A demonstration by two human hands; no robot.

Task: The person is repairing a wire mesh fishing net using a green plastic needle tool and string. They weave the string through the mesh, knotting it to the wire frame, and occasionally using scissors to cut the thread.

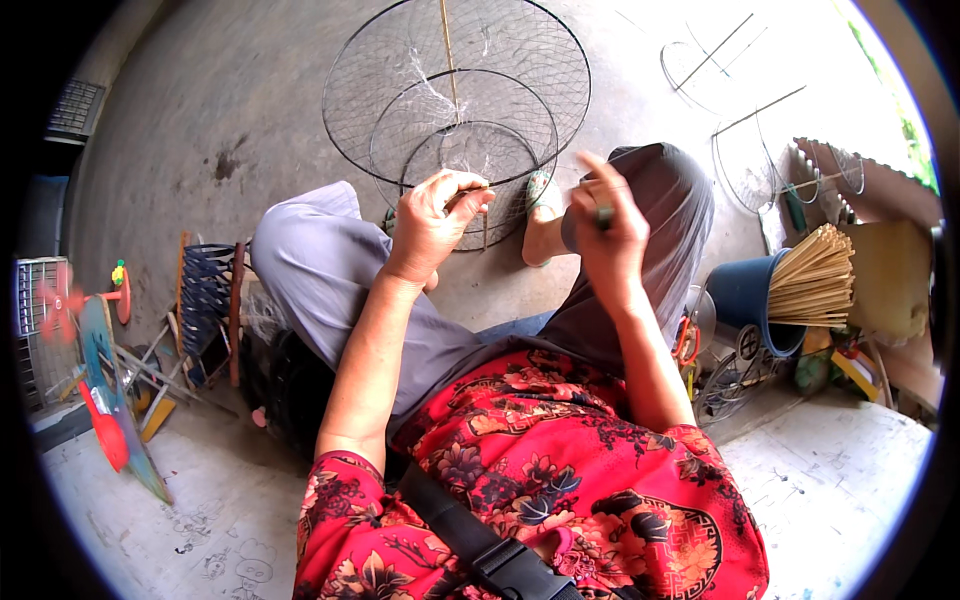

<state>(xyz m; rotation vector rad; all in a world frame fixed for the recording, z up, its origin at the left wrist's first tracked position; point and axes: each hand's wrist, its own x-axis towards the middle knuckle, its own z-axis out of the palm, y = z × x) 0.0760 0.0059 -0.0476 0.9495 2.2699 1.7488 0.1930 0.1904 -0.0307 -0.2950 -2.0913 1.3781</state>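
Observation:
My left hand (432, 225) is closed around the near rim of a round wire-ring net trap (460, 100) that stands on the concrete floor in front of my knees. A thin bamboo stick (450, 50) runs up through the trap's rings. Raised beside it, my right hand (605, 230) pinches a small dark tool between its fingers. One foot in a sandal (543, 195) shows between the two hands.
A blue bucket (750, 295) full of bamboo sticks (815, 275) lies tipped at the right. More wire rings (745, 150) rest on the floor at the far right. A folded net bundle (205, 295) and colourful plastic toys (100, 400) are at the left.

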